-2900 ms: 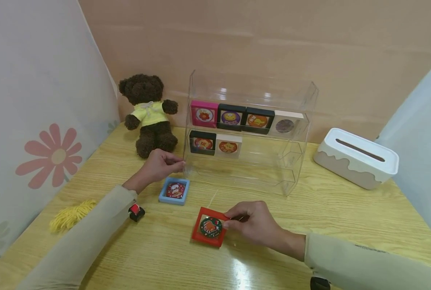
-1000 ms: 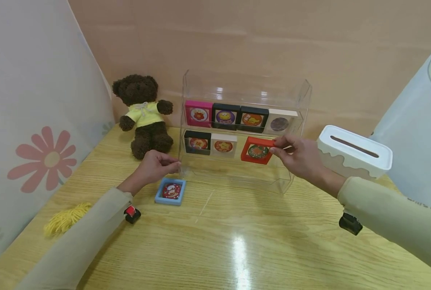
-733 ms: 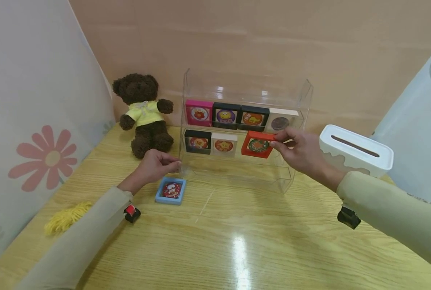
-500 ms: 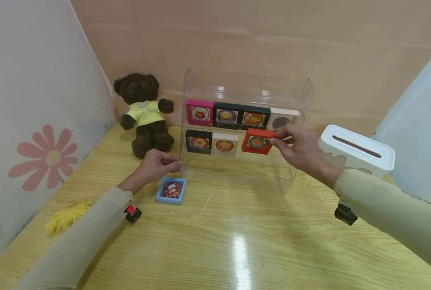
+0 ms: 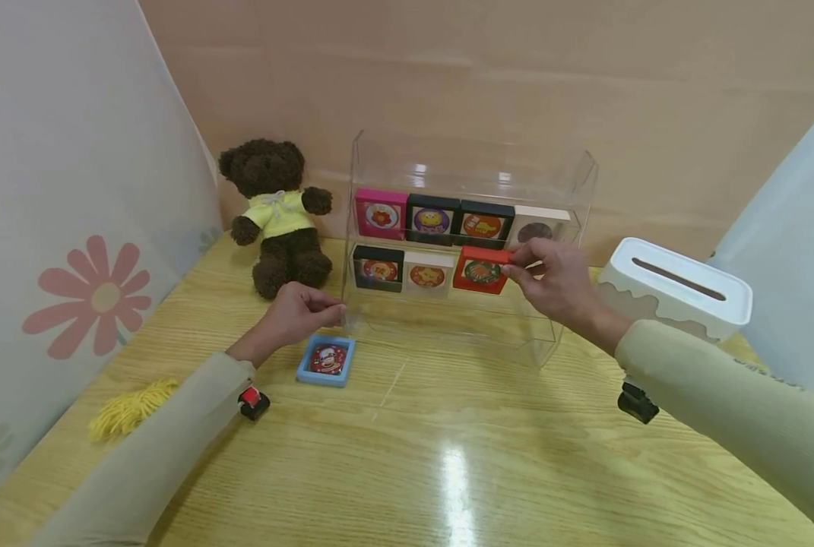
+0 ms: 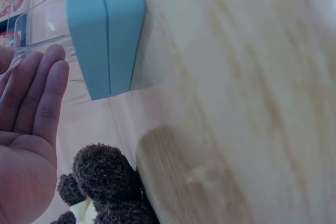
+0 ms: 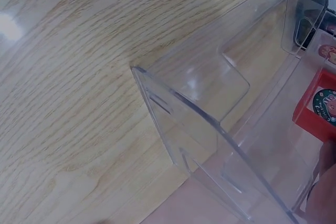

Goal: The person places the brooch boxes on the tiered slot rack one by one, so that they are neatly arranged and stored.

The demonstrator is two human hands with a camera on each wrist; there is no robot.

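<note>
My right hand pinches the right edge of a red square frame with a round green badge inside. The frame is at the middle tier of a clear acrylic display rack, just right of a cream frame. In the right wrist view the red frame is partly cut off by the image edge. At the rack's lower left side, the thumb and forefinger of my left hand pinch the side panel. A light blue frame with a red badge lies flat on the table below that hand.
Pink, black and white frames fill the tier above; a black frame stands left of the cream one. A brown teddy bear sits left of the rack, a white tissue box right. Yellow yarn lies near the left sleeve.
The right hand has lifted the red frame from the table to the rack's middle tier, then shifted it slightly left towards the cream frame. The left hand has stayed at the rack's side.
</note>
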